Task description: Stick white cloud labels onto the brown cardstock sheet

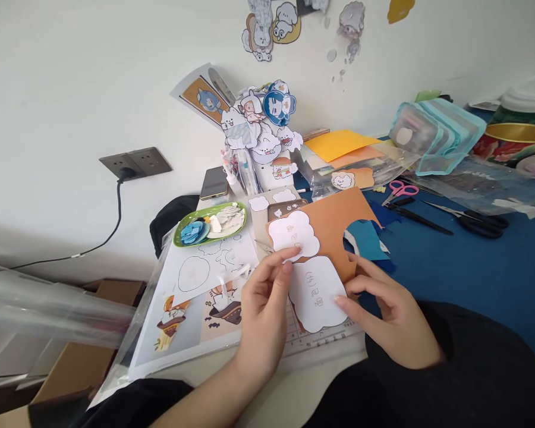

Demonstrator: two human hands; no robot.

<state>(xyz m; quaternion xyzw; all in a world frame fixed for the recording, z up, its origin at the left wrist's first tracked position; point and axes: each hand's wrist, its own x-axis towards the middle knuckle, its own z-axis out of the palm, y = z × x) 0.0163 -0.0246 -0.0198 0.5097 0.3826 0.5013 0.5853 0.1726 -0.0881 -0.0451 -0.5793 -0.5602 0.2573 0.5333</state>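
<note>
Blue desktop [412, 264], left fingers [274, 260] nearly pinched, hold unclear, right fingers [357, 314] gripping lower cutout [317, 294]

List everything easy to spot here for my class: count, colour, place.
Cutouts with writing: two, white, centre
Card: one, orange-brown, behind cutouts
Tray: one, green, left
Scraps: several, blue and white, tray
Picture sheets: several, multicoloured, below tray
Phone: one, dark, behind tray
Scissors: two, pink-handled and black-handled, right
Yellow sheet: one, yellow, rear
Cartoon figures: many, multicoloured, wall and rear
Cases: count unclear, teal-edged, back right
Tin: one, red-gold, far right
Socket panel: one, grey, wall
Boxes: several, brown, lower left
Left hand: one, bare, at cutouts
Right hand: one, bare, at lower cutout
</note>
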